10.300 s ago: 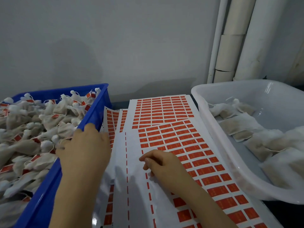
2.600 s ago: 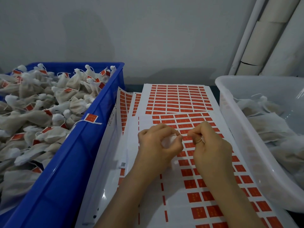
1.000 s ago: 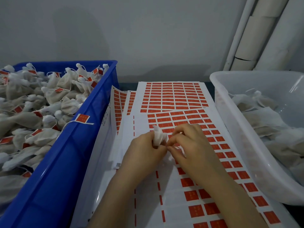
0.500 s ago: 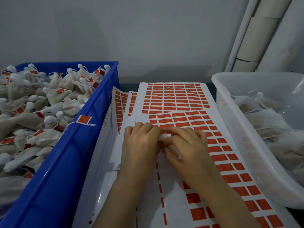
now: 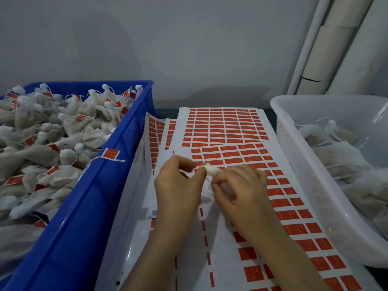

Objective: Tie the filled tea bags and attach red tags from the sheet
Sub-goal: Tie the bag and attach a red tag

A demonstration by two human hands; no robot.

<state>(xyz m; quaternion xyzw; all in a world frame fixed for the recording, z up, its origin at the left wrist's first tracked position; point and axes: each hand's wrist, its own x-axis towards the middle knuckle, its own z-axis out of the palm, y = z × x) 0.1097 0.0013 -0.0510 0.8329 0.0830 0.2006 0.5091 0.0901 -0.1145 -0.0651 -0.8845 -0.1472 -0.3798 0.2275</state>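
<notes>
**Desk:** What does the frame show, left to right?

**Photographer:** A blue crate (image 5: 88, 206) heaped with tied, red-tagged bags stands at left. At centre, over the tag sheet (image 5: 228, 131), a person works one tea bag (image 5: 211, 169). The left hand (image 5: 178, 185) has its fingers curled close, thumb and forefinger pinching at the bag's gathered neck. The right hand (image 5: 241, 185) is likewise curled tight, fingertips nipping the white bundle from the other side; a thin string (image 5: 208, 179) runs down between the two hands. At right, a clear tub (image 5: 294, 156) holds flat bags with no tags showing.

**Desk:** Which step is that?

**Photographer:** By the look of it, the tying: the neck is bunched and being cinched, and no red tag is visible on this bag. The bag itself is mostly hidden by the fingers.

**Desk:** And next?

**Photographer:** Likely pulling the knot snug without tearing the thin mesh, then freeing one hand to peel a tag off the sheet just beneath.
</notes>
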